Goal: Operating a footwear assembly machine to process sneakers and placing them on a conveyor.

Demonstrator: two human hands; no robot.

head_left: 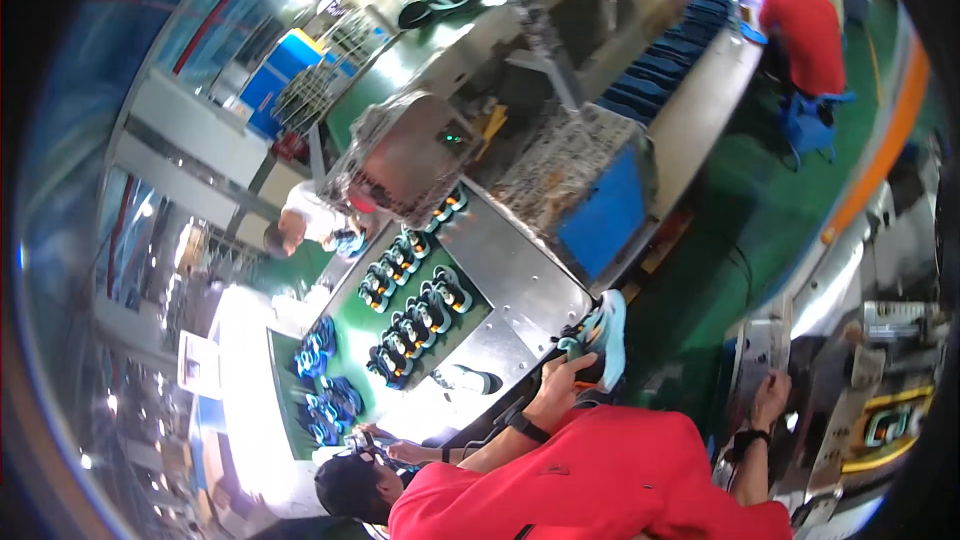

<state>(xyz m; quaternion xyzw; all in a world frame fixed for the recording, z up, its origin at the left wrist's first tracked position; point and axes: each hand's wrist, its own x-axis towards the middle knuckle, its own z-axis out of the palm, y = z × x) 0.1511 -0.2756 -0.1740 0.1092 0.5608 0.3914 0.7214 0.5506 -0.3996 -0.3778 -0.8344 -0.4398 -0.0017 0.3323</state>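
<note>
My left hand point(566, 382), a dark band on its wrist, is closed around a shoe point(606, 340) with a pale blue sole and darker upper. The shoe is tilted up beside the near right corner of the metal-edged table point(530, 290). At the right, my right hand point(770, 399), also banded, has its fingers curled in beside a grey metal machine point(757, 350). What those fingers hold, if anything, is hidden.
Rows of shoes point(410, 328) stand on the table's green top, with blue shoes point(330, 408) at left. A light shoe point(466, 379) lies alone. A co-worker in red point(470, 500) sits close at left. A metal box point(412, 162) and a conveyor point(700, 130) stand beyond.
</note>
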